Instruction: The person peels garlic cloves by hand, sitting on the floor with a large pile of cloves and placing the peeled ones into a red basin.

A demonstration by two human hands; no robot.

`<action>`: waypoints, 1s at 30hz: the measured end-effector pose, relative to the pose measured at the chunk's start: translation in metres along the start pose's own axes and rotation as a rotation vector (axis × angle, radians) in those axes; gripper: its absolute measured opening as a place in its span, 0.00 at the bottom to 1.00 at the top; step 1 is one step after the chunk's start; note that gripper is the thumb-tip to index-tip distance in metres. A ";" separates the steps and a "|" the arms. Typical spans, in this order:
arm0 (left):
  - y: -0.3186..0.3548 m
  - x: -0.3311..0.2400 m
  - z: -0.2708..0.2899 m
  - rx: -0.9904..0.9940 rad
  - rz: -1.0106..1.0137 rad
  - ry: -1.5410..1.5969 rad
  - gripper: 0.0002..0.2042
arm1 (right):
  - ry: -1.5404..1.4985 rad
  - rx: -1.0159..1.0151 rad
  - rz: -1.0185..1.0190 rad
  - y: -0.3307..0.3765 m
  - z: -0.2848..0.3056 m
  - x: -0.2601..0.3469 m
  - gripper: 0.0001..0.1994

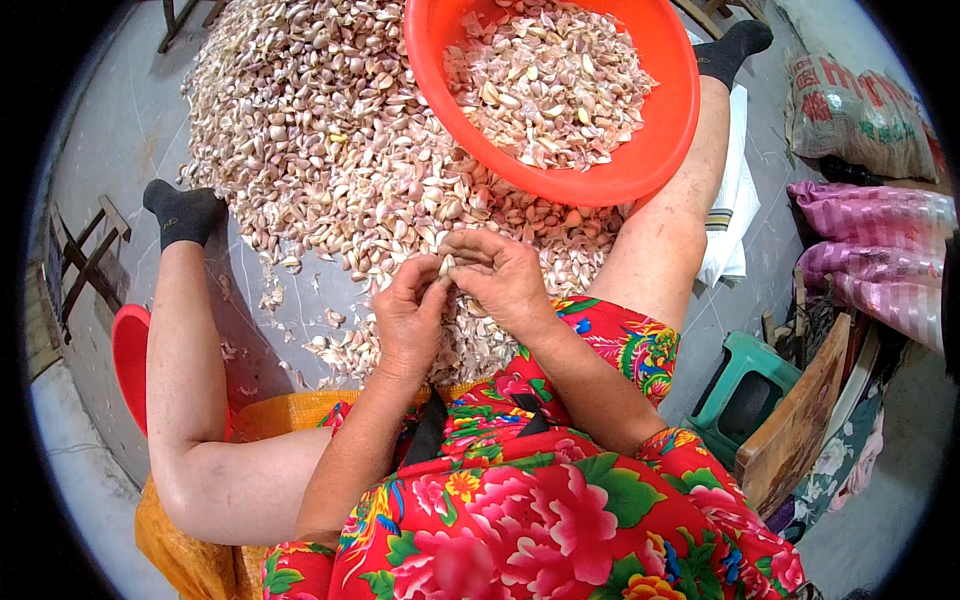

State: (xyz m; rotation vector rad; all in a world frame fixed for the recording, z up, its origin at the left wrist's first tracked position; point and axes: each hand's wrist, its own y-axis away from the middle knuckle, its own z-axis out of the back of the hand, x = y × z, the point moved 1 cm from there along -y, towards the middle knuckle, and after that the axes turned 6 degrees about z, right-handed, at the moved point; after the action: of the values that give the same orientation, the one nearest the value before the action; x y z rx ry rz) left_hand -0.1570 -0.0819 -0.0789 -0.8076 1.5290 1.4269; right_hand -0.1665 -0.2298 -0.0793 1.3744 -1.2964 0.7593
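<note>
Huge heap of garlic cloves (330, 130) spread over the grey floor (130, 130), papery pinkish-white skins all over, and it runs right up between the person's bare legs. Next size down, a round orange plastic bowl (655, 150) sits tilted against the right leg, part full of paler cloves. Then the hands, meeting just in front of the lap at the near edge of the heap. The left hand (408, 320) and right hand (503, 278) are both pinched narrow around one small clove (446, 266), fingertips touching it from either side, the clove standing roughly upright between them. The bowl lies up and to the right of the hands, nearer the right hand. Red flowery dress (560, 500) below, shiny fabric.
</note>
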 end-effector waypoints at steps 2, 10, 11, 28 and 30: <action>0.002 -0.002 0.001 0.000 -0.083 -0.108 0.07 | 0.051 -0.004 0.016 0.000 -0.001 0.003 0.19; -0.001 -0.010 0.006 0.050 -0.038 -0.140 0.02 | 0.527 0.072 0.064 0.005 -0.005 0.016 0.16; -0.001 -0.011 0.008 0.045 -0.107 -0.241 0.02 | 0.471 0.051 0.085 0.008 -0.008 0.023 0.15; -0.025 -0.003 0.034 -0.244 -0.341 -0.448 0.05 | 0.883 -0.136 0.596 -0.023 0.007 0.031 0.12; -0.029 0.001 0.040 -0.282 -0.253 -0.374 0.05 | 0.960 -0.074 0.669 -0.031 -0.003 0.029 0.13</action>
State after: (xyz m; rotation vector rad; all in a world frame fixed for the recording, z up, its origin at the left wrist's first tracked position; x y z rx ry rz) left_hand -0.1250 -0.0461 -0.0909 -0.8122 0.9233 1.5188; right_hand -0.1301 -0.2396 -0.0592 0.3368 -0.9399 1.5543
